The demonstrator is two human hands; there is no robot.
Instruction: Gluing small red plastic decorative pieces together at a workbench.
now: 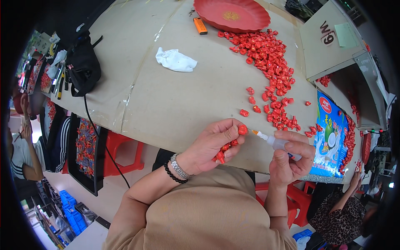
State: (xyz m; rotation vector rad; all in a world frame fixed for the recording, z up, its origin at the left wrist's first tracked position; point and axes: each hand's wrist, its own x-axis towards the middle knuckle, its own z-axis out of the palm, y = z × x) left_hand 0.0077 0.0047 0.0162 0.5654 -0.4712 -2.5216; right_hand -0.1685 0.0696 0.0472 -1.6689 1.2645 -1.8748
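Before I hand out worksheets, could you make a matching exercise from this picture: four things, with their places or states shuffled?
Things:
1. Small white plastic bottle with an orange-tipped nozzle
2. White cloth or tissue
3. Orange-and-black rectangular object
4. Small glossy red pieces

Places or states:
A. Beside the red scalloped dish
B. Held in the left hand and heaped on the table
C. Held in the right hand
D. Crumpled on the table

Pairs: 1-C, 2-D, 3-A, 4-B
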